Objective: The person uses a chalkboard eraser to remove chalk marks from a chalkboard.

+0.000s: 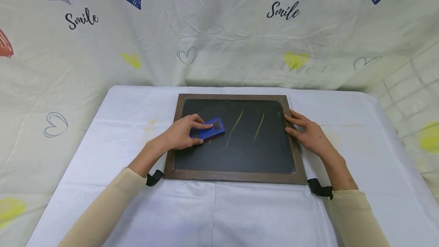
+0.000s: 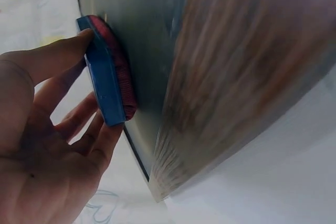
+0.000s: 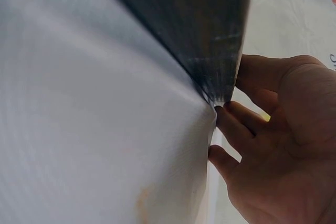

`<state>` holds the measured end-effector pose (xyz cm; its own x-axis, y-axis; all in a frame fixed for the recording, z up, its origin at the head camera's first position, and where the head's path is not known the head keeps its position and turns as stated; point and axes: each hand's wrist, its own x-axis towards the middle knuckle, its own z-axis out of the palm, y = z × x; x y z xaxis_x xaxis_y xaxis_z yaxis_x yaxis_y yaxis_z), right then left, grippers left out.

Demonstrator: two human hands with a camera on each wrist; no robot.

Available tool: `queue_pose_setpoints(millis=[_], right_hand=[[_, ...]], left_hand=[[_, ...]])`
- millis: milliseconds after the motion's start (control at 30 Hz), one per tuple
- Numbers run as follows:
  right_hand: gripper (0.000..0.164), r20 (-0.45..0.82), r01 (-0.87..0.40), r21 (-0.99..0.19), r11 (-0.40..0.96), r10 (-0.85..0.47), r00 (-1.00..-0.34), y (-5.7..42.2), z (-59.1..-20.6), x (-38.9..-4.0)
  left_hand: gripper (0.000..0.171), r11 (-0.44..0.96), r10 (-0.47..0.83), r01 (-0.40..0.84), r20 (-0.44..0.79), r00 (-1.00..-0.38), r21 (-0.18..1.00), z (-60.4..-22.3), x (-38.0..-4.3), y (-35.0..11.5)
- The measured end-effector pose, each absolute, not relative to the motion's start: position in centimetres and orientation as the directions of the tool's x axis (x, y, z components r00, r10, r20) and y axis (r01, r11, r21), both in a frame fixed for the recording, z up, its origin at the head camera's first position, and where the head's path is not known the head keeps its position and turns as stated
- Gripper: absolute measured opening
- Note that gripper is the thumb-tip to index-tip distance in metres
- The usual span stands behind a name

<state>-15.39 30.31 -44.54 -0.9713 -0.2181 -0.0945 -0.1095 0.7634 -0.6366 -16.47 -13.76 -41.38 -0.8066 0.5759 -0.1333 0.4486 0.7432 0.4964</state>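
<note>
My left hand (image 1: 183,130) grips a blue chalkboard eraser (image 1: 217,128) between thumb and fingers, over the left part of a framed chalkboard (image 1: 240,159). In the left wrist view, the eraser's ribbed red pad (image 2: 122,72) faces the dark surface. Two slanted yellow chalk lines (image 1: 234,128) stand to the right of the eraser, and a small yellow trace shows beside its lower edge. My right hand (image 1: 308,134) rests on the board's right wooden frame, thumb and index fingertips over its top. In the right wrist view the other fingers lie fairly straight along the outer edge.
The chalkboard lies on a table with a white cloth (image 1: 171,216). Pale yellow smudges (image 1: 151,125) mark the cloth left of the board. Behind the table hangs a curtain (image 1: 233,56) printed with hearts. Black straps (image 1: 319,188) show at both wrists.
</note>
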Motion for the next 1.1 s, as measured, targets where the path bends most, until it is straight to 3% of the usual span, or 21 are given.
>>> queue_pose_setpoints(millis=[767, 1100], right_hand=[[0.063, -0.094, -0.127, -0.639, 0.759, -0.241, -0.966, 30.5, -44.6, -15.4], [0.062, -0.088, -0.124, -0.645, 0.754, -0.235, -0.968, 30.6, -44.7, -15.3]], left_hand=[[0.058, 0.735, 0.585, 0.445, -0.146, -0.798, 0.511, -41.3, -11.6, -15.0], [0.056, 0.717, 0.603, 0.462, -0.131, -0.787, 0.522, -41.1, -11.4, -15.0]])
